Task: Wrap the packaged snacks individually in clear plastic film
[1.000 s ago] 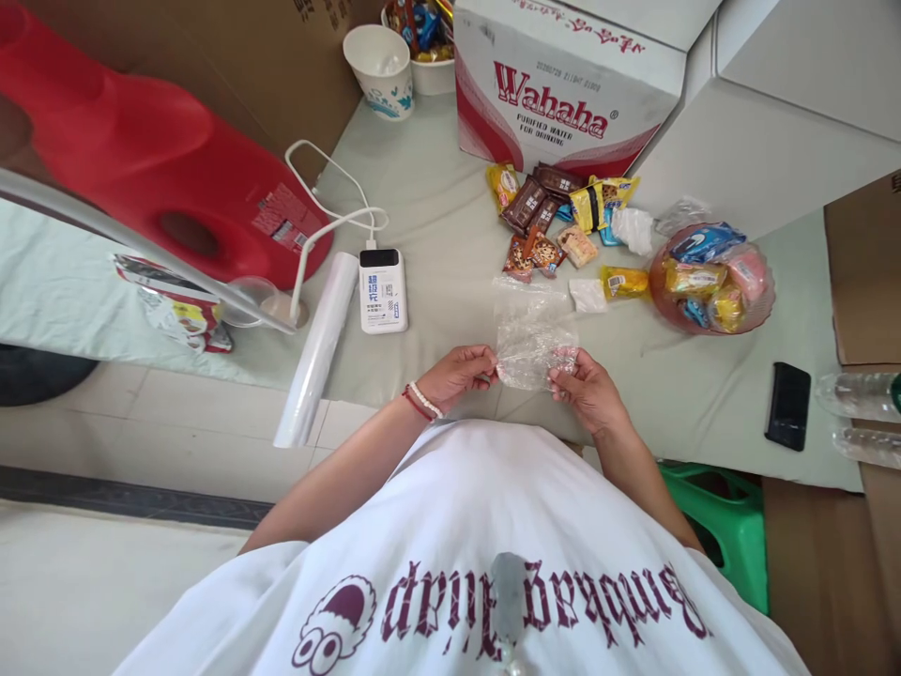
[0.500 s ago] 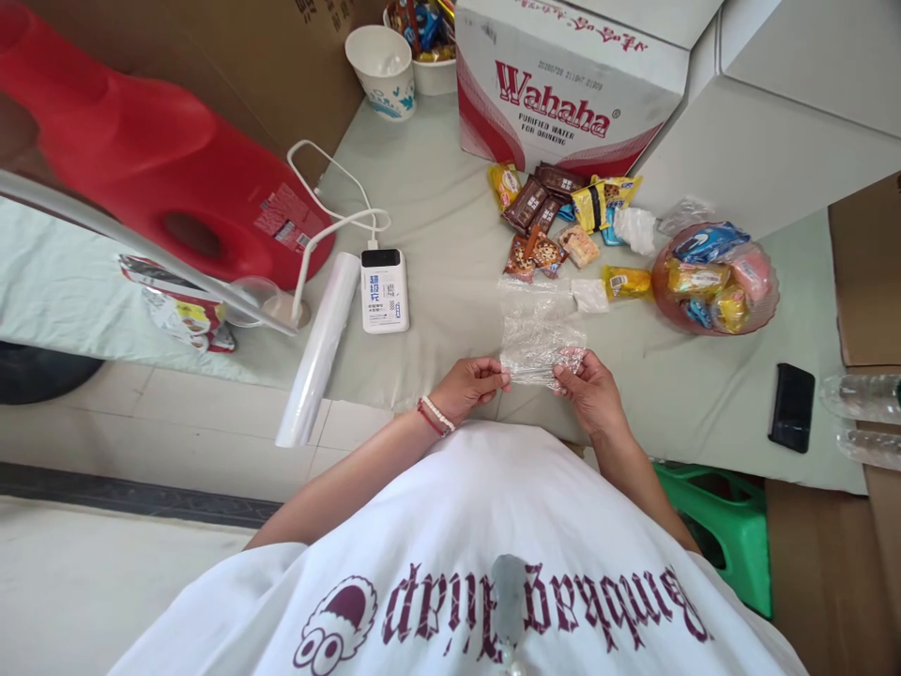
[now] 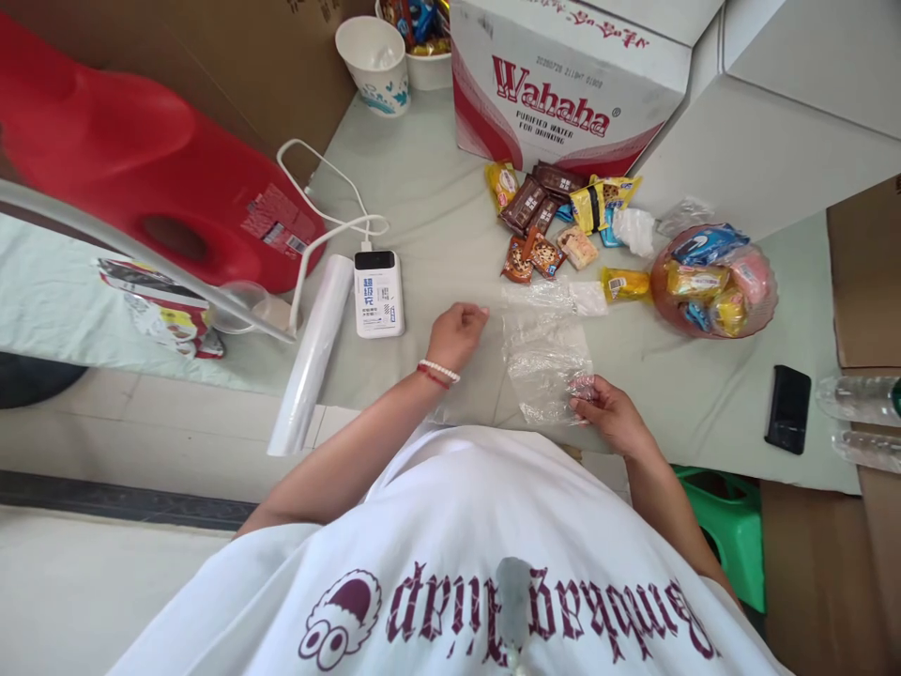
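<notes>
A crinkled piece of thin clear plastic film (image 3: 545,357) lies spread on the cloth-covered table in front of me. My right hand (image 3: 614,415) pinches its near right corner between thumb and fingers. Left of the film, and apart from it, is my left hand (image 3: 459,335), raised a little, with its fingers curled closed and nothing visible in them. Beyond the film is a loose pile of wrapped snacks (image 3: 542,211). One yellow-wrapped snack (image 3: 626,284) rests against a pink glass bowl (image 3: 772,302), which holds more wrapped snacks.
On the left are a white power bank (image 3: 378,305) with a cable, a roll of clear plastic (image 3: 313,357) overhanging the edge and a big red jug (image 3: 211,188). A Wahaha carton (image 3: 563,103) and paper cup (image 3: 376,75) stand behind. A black phone (image 3: 788,408) lies right.
My left hand has let go of the film's near left corner and moved up and left. My right hand has moved down and right with its corner, and the film is spread wider.
</notes>
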`<action>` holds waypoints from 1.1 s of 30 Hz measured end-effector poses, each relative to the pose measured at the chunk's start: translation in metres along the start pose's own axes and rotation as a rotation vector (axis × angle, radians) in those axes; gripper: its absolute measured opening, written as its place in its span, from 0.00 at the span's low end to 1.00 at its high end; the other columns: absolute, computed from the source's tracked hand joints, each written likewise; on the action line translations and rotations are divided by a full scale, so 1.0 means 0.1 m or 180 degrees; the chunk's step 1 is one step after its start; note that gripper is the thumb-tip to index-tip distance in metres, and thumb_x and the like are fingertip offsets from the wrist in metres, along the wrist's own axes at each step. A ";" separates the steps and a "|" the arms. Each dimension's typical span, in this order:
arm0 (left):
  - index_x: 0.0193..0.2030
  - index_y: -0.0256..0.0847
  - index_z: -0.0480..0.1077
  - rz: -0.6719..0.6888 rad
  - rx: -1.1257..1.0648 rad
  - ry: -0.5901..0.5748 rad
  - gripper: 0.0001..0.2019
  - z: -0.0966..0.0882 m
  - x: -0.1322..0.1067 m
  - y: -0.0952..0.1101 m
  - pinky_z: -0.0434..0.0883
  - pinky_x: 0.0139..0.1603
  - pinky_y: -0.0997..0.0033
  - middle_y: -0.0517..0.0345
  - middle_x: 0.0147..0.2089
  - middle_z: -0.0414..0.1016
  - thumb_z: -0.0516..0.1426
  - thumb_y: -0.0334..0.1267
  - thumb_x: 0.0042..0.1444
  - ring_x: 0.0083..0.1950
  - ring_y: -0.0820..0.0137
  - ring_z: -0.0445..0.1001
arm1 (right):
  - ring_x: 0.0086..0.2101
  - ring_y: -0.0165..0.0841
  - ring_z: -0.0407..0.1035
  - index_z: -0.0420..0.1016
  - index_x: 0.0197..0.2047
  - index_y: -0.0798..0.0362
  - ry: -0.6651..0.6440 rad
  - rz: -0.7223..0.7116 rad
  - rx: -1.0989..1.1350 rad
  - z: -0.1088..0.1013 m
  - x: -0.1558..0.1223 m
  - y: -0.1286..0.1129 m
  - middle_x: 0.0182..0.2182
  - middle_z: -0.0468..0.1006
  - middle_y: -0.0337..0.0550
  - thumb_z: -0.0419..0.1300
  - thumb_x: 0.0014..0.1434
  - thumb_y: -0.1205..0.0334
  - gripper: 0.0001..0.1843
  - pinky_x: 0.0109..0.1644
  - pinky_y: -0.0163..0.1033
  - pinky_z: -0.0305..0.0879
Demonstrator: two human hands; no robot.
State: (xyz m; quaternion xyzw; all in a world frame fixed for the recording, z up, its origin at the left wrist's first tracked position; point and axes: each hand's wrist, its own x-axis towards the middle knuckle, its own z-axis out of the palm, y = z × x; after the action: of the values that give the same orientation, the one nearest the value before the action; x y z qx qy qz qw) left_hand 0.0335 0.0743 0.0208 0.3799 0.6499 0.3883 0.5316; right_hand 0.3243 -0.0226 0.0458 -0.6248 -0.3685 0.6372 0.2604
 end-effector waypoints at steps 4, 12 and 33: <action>0.41 0.38 0.74 0.0066 0.0680 0.0225 0.19 0.24 0.36 0.17 0.67 0.42 0.66 0.55 0.32 0.75 0.71 0.47 0.47 0.39 0.62 0.75 | 0.26 0.29 0.66 0.78 0.44 0.48 -0.0015 0.0028 -0.0075 -0.03 -0.02 0.05 0.26 0.73 0.32 0.74 0.49 0.55 0.19 0.30 0.35 0.67; 0.36 0.37 0.74 -0.0351 -0.0658 -0.0227 0.16 0.41 0.47 0.14 0.65 0.34 0.73 0.62 0.27 0.73 0.69 0.28 0.38 0.28 0.74 0.69 | 0.27 0.34 0.69 0.80 0.47 0.47 -0.0064 -0.0171 -0.1035 -0.28 -0.12 0.08 0.26 0.76 0.35 0.70 0.52 0.50 0.19 0.33 0.39 0.69; 0.35 0.37 0.77 -0.0080 -0.1444 -0.0618 0.19 0.28 -0.20 0.37 0.51 0.22 0.76 0.64 0.27 0.72 0.73 0.39 0.34 0.23 0.82 0.57 | 0.46 0.45 0.67 0.74 0.49 0.50 0.0789 -0.2910 -0.2556 0.85 0.44 -0.67 0.44 0.75 0.51 0.57 0.68 0.60 0.09 0.51 0.51 0.68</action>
State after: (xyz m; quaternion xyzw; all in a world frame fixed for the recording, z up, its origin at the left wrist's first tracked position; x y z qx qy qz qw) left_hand 0.0668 0.0746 0.0588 0.2782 0.4967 0.4794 0.6679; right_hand 0.2283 0.0399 0.0680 -0.5223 -0.7768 0.1955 0.2924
